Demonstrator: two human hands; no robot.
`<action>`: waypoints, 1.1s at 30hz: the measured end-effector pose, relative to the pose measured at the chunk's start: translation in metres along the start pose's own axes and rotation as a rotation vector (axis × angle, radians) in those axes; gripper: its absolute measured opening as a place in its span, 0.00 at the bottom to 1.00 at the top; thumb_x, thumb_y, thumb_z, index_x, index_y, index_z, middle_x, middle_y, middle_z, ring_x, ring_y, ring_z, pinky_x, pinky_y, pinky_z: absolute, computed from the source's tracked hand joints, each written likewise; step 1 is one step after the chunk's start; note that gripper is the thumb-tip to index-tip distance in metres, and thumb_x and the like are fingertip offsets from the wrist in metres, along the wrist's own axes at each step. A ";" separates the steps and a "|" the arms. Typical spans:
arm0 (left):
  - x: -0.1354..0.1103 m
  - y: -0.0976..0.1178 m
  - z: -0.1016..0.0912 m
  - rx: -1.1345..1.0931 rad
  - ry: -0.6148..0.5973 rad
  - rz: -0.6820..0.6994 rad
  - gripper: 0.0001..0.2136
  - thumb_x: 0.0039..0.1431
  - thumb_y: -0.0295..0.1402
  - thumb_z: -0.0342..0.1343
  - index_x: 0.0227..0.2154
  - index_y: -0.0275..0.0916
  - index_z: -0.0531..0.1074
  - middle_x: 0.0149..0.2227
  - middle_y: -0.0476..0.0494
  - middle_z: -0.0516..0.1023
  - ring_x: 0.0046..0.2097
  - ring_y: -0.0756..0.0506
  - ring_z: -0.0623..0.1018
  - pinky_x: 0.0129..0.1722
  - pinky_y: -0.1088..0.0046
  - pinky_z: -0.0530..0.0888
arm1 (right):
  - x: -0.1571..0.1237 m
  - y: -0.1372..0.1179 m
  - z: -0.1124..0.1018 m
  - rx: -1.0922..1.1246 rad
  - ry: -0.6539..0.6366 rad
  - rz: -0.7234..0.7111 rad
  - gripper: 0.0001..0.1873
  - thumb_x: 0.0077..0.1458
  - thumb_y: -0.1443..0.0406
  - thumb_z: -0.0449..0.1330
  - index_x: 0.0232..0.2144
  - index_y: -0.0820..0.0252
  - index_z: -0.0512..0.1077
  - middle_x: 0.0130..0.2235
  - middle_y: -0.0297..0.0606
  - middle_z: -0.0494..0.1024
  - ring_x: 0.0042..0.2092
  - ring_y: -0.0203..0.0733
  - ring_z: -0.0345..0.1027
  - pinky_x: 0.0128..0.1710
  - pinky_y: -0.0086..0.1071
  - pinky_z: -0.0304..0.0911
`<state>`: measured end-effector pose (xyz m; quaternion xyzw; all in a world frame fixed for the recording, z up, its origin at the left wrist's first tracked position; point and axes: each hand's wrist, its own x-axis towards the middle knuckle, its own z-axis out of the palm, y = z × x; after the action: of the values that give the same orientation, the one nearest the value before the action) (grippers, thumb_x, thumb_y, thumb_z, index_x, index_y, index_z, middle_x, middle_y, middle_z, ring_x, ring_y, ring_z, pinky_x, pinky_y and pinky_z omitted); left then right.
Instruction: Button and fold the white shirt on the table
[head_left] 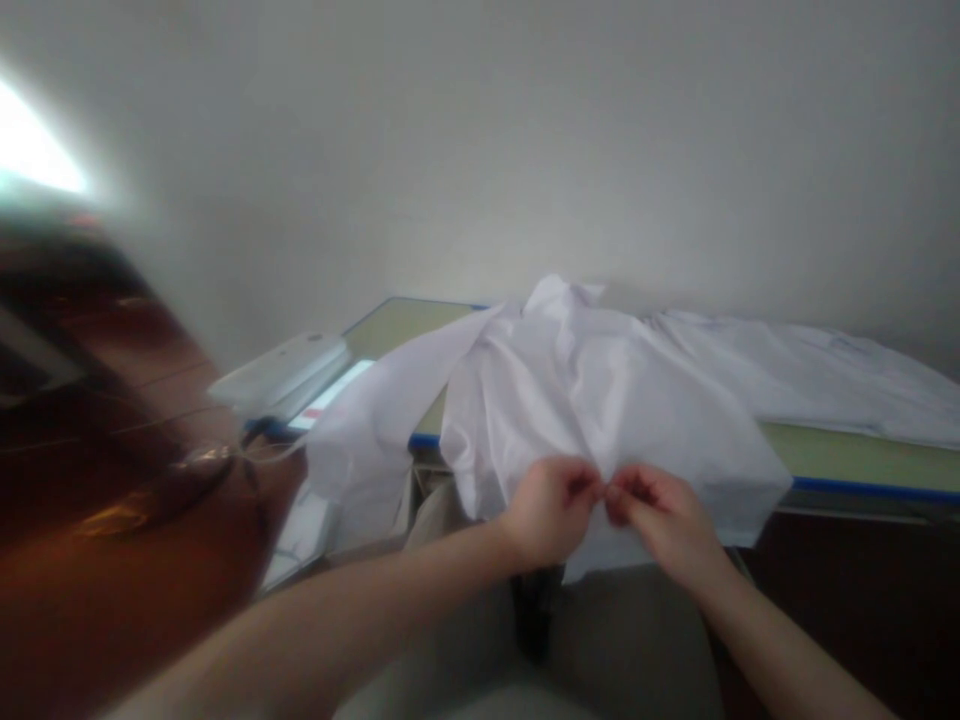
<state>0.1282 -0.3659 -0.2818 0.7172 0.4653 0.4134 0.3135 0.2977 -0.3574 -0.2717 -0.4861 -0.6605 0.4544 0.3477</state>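
A white shirt lies spread over the table, its collar toward the wall and one sleeve hanging off the front edge at the left. My left hand pinches the shirt's front with thumb and fingers. Right beside it, my right hand pinches the same cloth, and the fingertips of both hands nearly meet. The fabric gathers in folds at that spot. Whatever small detail sits between the fingertips is hidden. The lower part of the shirt drapes over the table edge toward my lap.
More white cloth lies flat on the right of the blue-edged table. At the left are a white plastic device with a cable and a printed sheet. A grey wall stands behind, and a reddish-brown floor shows at left.
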 end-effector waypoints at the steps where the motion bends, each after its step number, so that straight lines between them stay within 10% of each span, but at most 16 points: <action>1: 0.001 0.002 -0.003 0.032 -0.012 0.036 0.07 0.57 0.29 0.51 0.25 0.36 0.71 0.24 0.50 0.72 0.28 0.52 0.69 0.29 0.77 0.64 | 0.001 -0.001 0.000 0.041 -0.012 0.020 0.13 0.53 0.58 0.58 0.25 0.62 0.68 0.23 0.32 0.70 0.26 0.33 0.62 0.27 0.27 0.57; 11: 0.020 0.007 -0.032 0.187 -0.206 0.349 0.08 0.59 0.28 0.49 0.30 0.35 0.73 0.29 0.45 0.74 0.33 0.50 0.72 0.34 0.77 0.67 | 0.002 -0.002 0.006 0.320 -0.016 0.085 0.16 0.49 0.55 0.62 0.24 0.62 0.67 0.22 0.33 0.70 0.26 0.32 0.63 0.30 0.28 0.59; 20: 0.020 0.009 -0.053 0.472 -0.174 0.151 0.10 0.58 0.39 0.54 0.32 0.39 0.76 0.28 0.46 0.75 0.30 0.49 0.72 0.30 0.75 0.66 | 0.008 0.000 -0.003 0.261 -0.048 0.130 0.15 0.49 0.56 0.61 0.24 0.62 0.68 0.20 0.31 0.68 0.24 0.32 0.61 0.26 0.27 0.56; 27: -0.007 -0.003 -0.148 1.043 0.238 -0.147 0.16 0.57 0.46 0.51 0.38 0.39 0.75 0.38 0.40 0.77 0.39 0.41 0.75 0.40 0.67 0.68 | 0.006 0.014 0.002 0.086 -0.050 0.095 0.14 0.49 0.56 0.60 0.25 0.60 0.64 0.22 0.29 0.65 0.24 0.32 0.58 0.25 0.27 0.54; 33: -0.076 -0.051 -0.225 1.034 0.154 -0.658 0.21 0.44 0.50 0.60 0.24 0.31 0.75 0.25 0.39 0.75 0.32 0.39 0.75 0.40 0.61 0.68 | 0.002 0.000 0.019 -0.064 0.019 -0.037 0.21 0.50 0.55 0.62 0.22 0.58 0.55 0.21 0.26 0.56 0.24 0.30 0.50 0.23 0.26 0.50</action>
<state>-0.1087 -0.4030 -0.2430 0.5633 0.8236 0.0665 0.0022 0.2798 -0.3608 -0.2782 -0.4892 -0.6803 0.4219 0.3464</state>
